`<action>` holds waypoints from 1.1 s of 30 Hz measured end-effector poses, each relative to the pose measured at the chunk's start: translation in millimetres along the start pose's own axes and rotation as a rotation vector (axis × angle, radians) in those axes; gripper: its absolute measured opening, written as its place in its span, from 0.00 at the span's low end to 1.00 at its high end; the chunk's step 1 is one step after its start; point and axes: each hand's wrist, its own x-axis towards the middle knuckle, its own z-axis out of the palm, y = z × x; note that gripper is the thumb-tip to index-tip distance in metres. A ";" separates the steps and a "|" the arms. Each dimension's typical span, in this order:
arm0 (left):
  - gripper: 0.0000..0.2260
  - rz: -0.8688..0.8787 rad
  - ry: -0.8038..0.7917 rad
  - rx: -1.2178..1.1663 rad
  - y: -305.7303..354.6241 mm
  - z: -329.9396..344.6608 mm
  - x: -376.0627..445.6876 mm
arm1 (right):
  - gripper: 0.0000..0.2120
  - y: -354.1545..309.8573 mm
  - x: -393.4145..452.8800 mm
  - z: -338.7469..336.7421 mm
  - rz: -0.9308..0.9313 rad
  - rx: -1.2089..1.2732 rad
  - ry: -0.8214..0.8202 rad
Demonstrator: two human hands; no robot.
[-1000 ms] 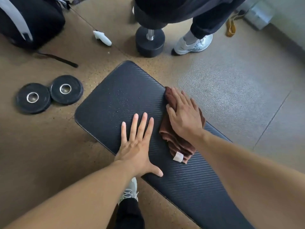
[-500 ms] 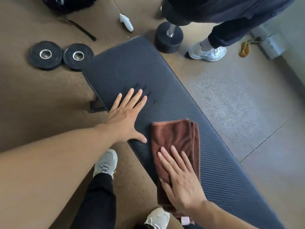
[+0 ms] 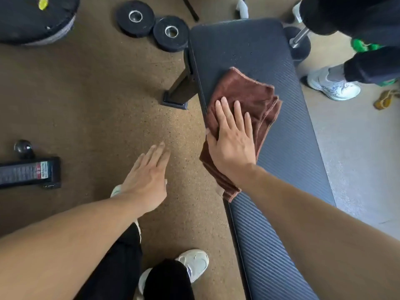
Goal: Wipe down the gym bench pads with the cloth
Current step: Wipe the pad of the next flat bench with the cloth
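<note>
The cloth point(image 3: 244, 98) is a brown folded towel, rumpled, with stitched edges, lying in the centre of the frame on the left edge of the bench pad point(image 3: 287, 135); its lower end hangs a little over that edge. Our right hand point(image 3: 232, 144) lies flat on the cloth with fingers straight and spread, pressing it onto the pad without gripping it, the thumb at the pad's left edge.

The pad is dark, ribbed with fine diagonal lines, and runs from the upper centre of the frame down to the lower right. We judge the wiping is under way but not finished. Near the top end, just above the cloth, small specks or droplets show on the pad, so that stretch seems to need a pass. The long part toward the lower right shows no marks we can make out, but whether it has been wiped we cannot tell.

Our left hand point(image 3: 149, 178) hangs over the brown floor at centre left, open, fingers straight and together, touching nothing and off the pad.

Further out, two black weight plates point(image 3: 151, 24) lie on the floor at upper centre, just left of the pad's top end. Another person's white shoe point(image 3: 333, 85) stands at the right edge.
</note>
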 end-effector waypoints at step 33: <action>0.40 0.078 0.125 -0.165 -26.2 -84.6 93.7 | 0.49 -22.6 26.3 12.4 0.009 -0.135 0.052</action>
